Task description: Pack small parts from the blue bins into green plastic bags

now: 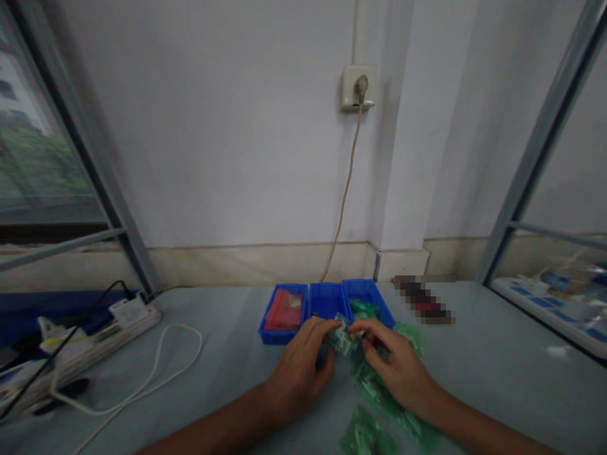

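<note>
My left hand [301, 366] and my right hand [396, 363] meet over the table, both pinching one small green packet [342, 339] between their fingertips. Several more green packets [379, 392] lie on the table under and in front of my right hand. Just beyond my hands stand three blue bins in a row: the left bin [265, 328] holds red packets [286, 308], the middle bin [327, 297] looks bare inside, and the right bin [379, 300] holds green packets.
A white power strip [118, 325] with a black plug and a looping white cable [165, 366] lies at the left. A wall socket [358, 88] with a cord hangs above the bins. Window frames stand on both sides, and a blurred dark object [424, 300] lies right of the bins.
</note>
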{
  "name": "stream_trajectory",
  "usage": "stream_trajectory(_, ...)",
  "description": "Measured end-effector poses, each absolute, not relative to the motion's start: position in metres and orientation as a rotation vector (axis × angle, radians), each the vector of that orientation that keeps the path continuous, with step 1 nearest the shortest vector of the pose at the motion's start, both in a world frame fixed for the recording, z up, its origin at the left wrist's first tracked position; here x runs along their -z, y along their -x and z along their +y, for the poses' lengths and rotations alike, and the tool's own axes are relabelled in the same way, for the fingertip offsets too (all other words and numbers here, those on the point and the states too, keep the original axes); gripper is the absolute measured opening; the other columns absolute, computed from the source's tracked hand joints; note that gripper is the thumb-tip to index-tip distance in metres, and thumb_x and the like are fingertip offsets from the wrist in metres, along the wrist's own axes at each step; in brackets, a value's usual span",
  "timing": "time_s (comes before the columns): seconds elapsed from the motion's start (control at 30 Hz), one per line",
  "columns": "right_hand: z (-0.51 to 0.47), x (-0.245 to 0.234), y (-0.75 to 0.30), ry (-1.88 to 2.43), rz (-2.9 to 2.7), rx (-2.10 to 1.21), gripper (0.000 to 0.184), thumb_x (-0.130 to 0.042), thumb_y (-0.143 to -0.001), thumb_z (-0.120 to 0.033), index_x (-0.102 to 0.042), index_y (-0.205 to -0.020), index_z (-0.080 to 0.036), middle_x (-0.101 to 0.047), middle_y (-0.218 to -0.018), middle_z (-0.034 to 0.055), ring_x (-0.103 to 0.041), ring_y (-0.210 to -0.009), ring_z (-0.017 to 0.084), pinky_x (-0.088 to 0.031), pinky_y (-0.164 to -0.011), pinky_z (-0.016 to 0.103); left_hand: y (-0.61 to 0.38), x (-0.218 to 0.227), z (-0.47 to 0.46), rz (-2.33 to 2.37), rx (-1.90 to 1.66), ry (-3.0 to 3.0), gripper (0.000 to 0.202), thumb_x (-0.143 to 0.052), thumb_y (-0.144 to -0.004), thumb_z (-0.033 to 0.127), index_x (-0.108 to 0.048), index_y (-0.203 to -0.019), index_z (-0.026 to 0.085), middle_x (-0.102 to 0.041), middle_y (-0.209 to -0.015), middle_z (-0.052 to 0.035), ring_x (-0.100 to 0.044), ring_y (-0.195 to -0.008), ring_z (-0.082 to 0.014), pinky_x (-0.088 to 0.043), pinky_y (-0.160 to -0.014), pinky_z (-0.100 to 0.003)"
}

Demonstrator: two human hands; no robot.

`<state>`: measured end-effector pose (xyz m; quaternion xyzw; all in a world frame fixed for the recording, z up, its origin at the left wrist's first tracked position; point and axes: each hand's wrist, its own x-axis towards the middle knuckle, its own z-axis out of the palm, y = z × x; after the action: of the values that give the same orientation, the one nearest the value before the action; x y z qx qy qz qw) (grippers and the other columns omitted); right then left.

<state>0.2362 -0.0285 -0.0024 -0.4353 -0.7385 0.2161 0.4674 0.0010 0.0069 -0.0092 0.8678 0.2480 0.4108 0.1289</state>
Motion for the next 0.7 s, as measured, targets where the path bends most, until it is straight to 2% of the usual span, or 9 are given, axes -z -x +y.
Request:
stream_trajectory(0.1, -0.0275, 0.0037, -0.2361, 1.083, -1.821, -0.54, 0.02, -0.062, -0.102, -0.023, -0.072, -0.12, -0.024, -0.071, -0.091, 0.0017, -0.065, -0.078, 0.021, -0.052, -0.072, 0.031, -0.0002, 0.0086, 0.007, 0.74, -1.194, -2.534, 0.045, -0.061, -0.1, 0.011, -0.055, -0.143, 0.024, -0.067, -0.122, -0.009, -0.066, -0.11, -0.0237, -0.057, -0.099, -0.037)
stream_trajectory(0.2, -0.0279, -0.0002, -0.2349, 1.035, -1.856, -0.505, 0.012, -0.063, -0.107, -0.03, -0.073, -0.105, -0.024, -0.067, -0.094, 0.0027, -0.064, -0.085, 0.022, -0.052, -0.077, 0.032, 0.0006, 0.0072, 0.0051, 0.785, -1.205, -2.595, 0.015, -0.056, -0.11, 0.021, -0.065, -0.122, 0.022, -0.071, -0.103, -0.006, -0.066, -0.094, -0.0225, -0.058, -0.088, -0.034)
stream_trajectory(0.3, -0.0291, -0.0039, -0.2337, 0.994, -1.867, -0.47, 0.02, -0.06, -0.11, -0.034, -0.071, -0.096, -0.024, -0.063, -0.098, 0.0035, -0.064, -0.094, 0.023, -0.051, -0.086, 0.034, 0.0002, 0.0049, 0.0034, 0.795, -1.221, -2.624, 0.019, -0.049, -0.114, 0.025, -0.067, -0.111, 0.021, -0.071, -0.097, -0.0064, -0.066, -0.09, -0.0219, -0.058, -0.085, -0.033)
stream_trajectory(0.43, -0.0305, -0.0015, -0.2328, 1.038, -1.823, -0.559, 0.013, -0.058, -0.111, -0.035, -0.065, -0.107, -0.025, -0.065, -0.092, 0.0008, -0.062, -0.082, 0.02, -0.049, -0.077, 0.031, -0.0011, 0.0072, 0.0045, 0.726, -1.235, -2.562, 0.022, -0.048, -0.115, 0.023, -0.064, -0.129, 0.021, -0.072, -0.112, -0.0095, -0.069, -0.103, -0.0221, -0.059, -0.094, -0.035)
stream_trajectory(0.53, -0.0309, 0.0022, -0.2324, 1.059, -1.75, -0.605, 0.012, -0.058, -0.11, -0.036, -0.06, -0.11, -0.025, -0.062, -0.087, -0.0014, -0.06, -0.076, 0.019, -0.048, -0.071, 0.03, -0.001, 0.0126, 0.0061, 0.78, -1.271, -2.473, 0.035, -0.049, -0.113, 0.021, -0.052, -0.147, 0.025, -0.072, -0.122, -0.0087, -0.071, -0.107, -0.0218, -0.06, -0.097, -0.036)
stream_trajectory(0.7, -0.0301, 0.0004, -0.2327, 1.04, -1.793, -0.573, 0.017, -0.054, -0.111, -0.038, -0.065, -0.109, -0.025, -0.067, -0.092, 0.0012, -0.064, -0.083, 0.021, -0.05, -0.075, 0.031, 0.0006, 0.012, 0.0058, 0.691, -1.174, -2.553, 0.044, -0.041, -0.11, 0.01, -0.051, -0.15, 0.026, -0.068, -0.128, -0.0099, -0.067, -0.117, -0.0228, -0.057, -0.104, -0.039)
